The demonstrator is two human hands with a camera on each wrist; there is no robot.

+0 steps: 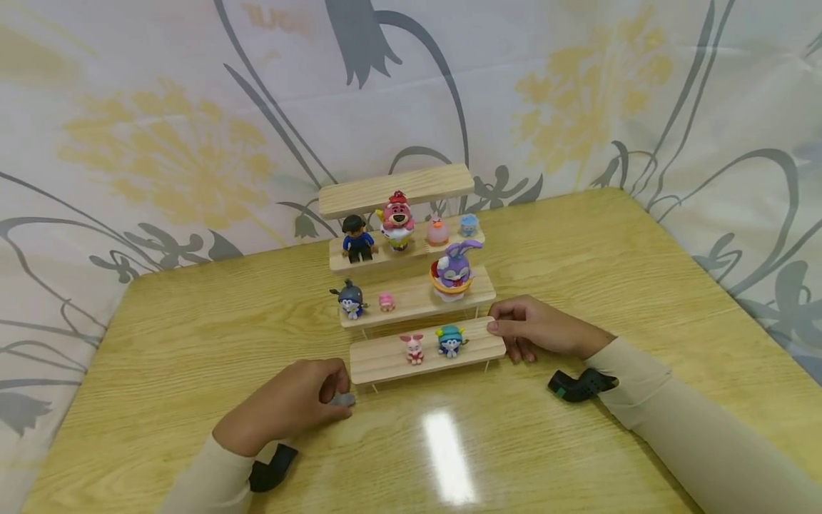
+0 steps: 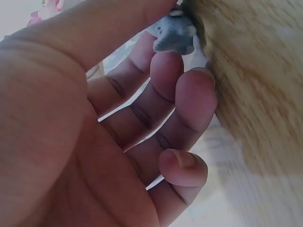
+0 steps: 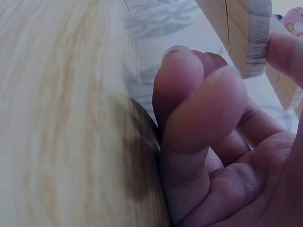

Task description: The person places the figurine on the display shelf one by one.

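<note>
**Grey figure pinched at the lower shelf**

The grey figure (image 1: 343, 400) sits low centre-left of the head view, on the table (image 1: 193, 343) just beside the wooden stand (image 1: 411, 357), pinched between thumb and curled fingers of the left hand (image 1: 289, 403). The right hand (image 1: 536, 330), right of centre, holds the bottom shelf's end, thumb on top and fingers curled beneath. 2 small figures stand on that shelf.

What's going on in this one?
A person sits at a wooden table with a stepped shelf of small figures. The left hand pinches a grey figure on the table by the lowest step. The right hand holds that step's right end, where a pink figure and a blue figure stand.
</note>
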